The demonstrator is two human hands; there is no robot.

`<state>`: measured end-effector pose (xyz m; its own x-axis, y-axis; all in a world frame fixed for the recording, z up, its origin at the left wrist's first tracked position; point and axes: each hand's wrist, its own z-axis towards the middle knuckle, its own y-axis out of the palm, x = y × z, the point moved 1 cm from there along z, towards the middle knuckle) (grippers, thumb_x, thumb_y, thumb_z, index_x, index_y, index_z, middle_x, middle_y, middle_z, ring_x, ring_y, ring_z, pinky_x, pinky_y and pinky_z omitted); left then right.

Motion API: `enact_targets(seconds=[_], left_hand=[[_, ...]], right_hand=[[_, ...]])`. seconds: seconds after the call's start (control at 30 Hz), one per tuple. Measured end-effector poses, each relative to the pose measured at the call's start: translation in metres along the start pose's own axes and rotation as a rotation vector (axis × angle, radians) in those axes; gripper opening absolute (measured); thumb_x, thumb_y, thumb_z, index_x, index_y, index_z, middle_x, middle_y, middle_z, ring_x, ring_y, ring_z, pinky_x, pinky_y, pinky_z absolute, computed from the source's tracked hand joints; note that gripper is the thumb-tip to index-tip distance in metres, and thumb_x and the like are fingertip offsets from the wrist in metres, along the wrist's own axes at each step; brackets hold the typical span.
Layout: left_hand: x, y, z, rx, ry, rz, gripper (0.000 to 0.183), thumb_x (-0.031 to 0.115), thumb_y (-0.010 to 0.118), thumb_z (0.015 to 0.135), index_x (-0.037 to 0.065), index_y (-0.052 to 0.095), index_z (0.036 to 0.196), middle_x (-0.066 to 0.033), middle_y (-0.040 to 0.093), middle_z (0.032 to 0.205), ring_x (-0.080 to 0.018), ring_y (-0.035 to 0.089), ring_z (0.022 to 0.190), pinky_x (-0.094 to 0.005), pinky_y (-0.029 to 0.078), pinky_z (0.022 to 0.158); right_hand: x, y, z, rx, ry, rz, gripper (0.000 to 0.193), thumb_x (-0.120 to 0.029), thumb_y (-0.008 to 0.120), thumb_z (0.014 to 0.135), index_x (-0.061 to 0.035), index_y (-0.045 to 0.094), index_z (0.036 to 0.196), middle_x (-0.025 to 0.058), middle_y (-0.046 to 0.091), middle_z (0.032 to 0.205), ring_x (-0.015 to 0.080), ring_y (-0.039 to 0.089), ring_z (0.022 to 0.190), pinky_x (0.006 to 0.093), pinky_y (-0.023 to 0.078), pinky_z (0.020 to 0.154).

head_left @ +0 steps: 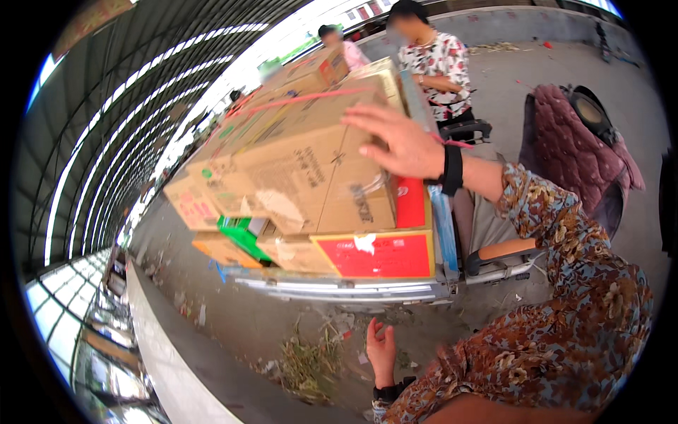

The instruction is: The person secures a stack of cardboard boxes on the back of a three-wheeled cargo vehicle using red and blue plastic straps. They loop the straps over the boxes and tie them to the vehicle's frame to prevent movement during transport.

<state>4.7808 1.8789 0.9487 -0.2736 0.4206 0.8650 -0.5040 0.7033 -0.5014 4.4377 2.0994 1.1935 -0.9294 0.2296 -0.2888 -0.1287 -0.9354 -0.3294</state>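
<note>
My right hand (pixel 404 145) is open, fingers spread, at the upper edge of a large brown cardboard box (pixel 282 177). Its fingertips appear to touch the cardboard, though contact is hard to make out. Lower down, my left hand (pixel 381 353) hangs over the ground with fingers slightly curled and apart, holding nothing. The box lies in a stack of cartons on a metal-edged cart bed (pixel 353 290). Beneath it are a red box (pixel 385 256) with a torn white patch and a green box (pixel 244 237). A pink strap (pixel 296 99) runs across the top of the load.
Beside the load stand a person in a flowered shirt (pixel 438 67) and another in pink (pixel 351 53). A quilted maroon cover (pixel 565 134) drapes a vehicle at right. Plant scraps (pixel 311 364) litter the ground, and a pale ledge (pixel 169 353) runs along the left.
</note>
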Motion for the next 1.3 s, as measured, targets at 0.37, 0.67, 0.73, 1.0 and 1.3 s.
enact_targets(seconds=[0.37, 0.67, 0.73, 1.0, 1.3], left_hand=[[0.034, 0.005, 0.055, 0.215, 0.146, 0.041, 0.050, 0.013, 0.063, 0.089, -0.005, 0.046, 0.132, -0.0178, 0.054, 0.123, -0.0237, 0.059, 0.093, -0.0344, 0.051, 0.075], [0.191, 0.105, 0.053, 0.126, 0.863, 0.455, 0.044, 0.020, 0.062, 0.091, -0.003, 0.051, 0.127, -0.0238, 0.051, 0.126, -0.0409, 0.050, 0.114, -0.0495, 0.040, 0.097], [0.216, 0.137, 0.074, 0.226, 0.932, 0.512, 0.047, 0.021, 0.062, 0.091, -0.003, 0.050, 0.129, -0.0259, 0.048, 0.129, -0.0421, 0.049, 0.116, -0.0509, 0.039, 0.098], [0.271, 0.230, 0.130, 0.611, 1.049, 0.625, 0.053, 0.035, 0.065, 0.090, -0.002, 0.055, 0.127, -0.0213, 0.059, 0.124, -0.0356, 0.061, 0.106, -0.0458, 0.049, 0.089], [0.292, 0.285, 0.121, 0.518, 0.708, 0.748, 0.063, 0.045, 0.059, 0.091, -0.002, 0.049, 0.132, -0.0237, 0.055, 0.131, -0.0435, 0.057, 0.112, -0.0508, 0.046, 0.093]], right_hand=[[0.116, -0.106, -0.148, -0.130, 0.339, -0.601, 0.075, -0.031, 0.066, 0.084, -0.0118, 0.032, 0.148, 0.0223, 0.026, 0.153, 0.0421, 0.020, 0.142, 0.0530, 0.021, 0.114], [0.165, -0.201, -0.201, -0.161, 0.465, -0.729, 0.081, -0.030, 0.070, 0.080, -0.0151, 0.031, 0.149, 0.0223, 0.021, 0.154, 0.0427, 0.017, 0.144, 0.0559, 0.019, 0.114], [0.187, -0.191, -0.234, -0.220, 0.495, -0.665, 0.079, -0.034, 0.070, 0.080, -0.0134, 0.034, 0.148, 0.0245, 0.024, 0.152, 0.0434, 0.020, 0.142, 0.0574, 0.020, 0.113], [0.191, -0.229, -0.364, -0.372, 0.963, -0.191, 0.028, -0.015, 0.050, 0.085, -0.0105, 0.060, 0.112, 0.0186, 0.067, 0.089, 0.0393, 0.064, 0.084, 0.0502, 0.051, 0.073], [0.173, -0.340, -0.438, -0.188, 1.182, -0.359, 0.026, -0.014, 0.054, 0.085, -0.0139, 0.063, 0.110, 0.0100, 0.069, 0.089, 0.0339, 0.066, 0.081, 0.0448, 0.052, 0.072]])
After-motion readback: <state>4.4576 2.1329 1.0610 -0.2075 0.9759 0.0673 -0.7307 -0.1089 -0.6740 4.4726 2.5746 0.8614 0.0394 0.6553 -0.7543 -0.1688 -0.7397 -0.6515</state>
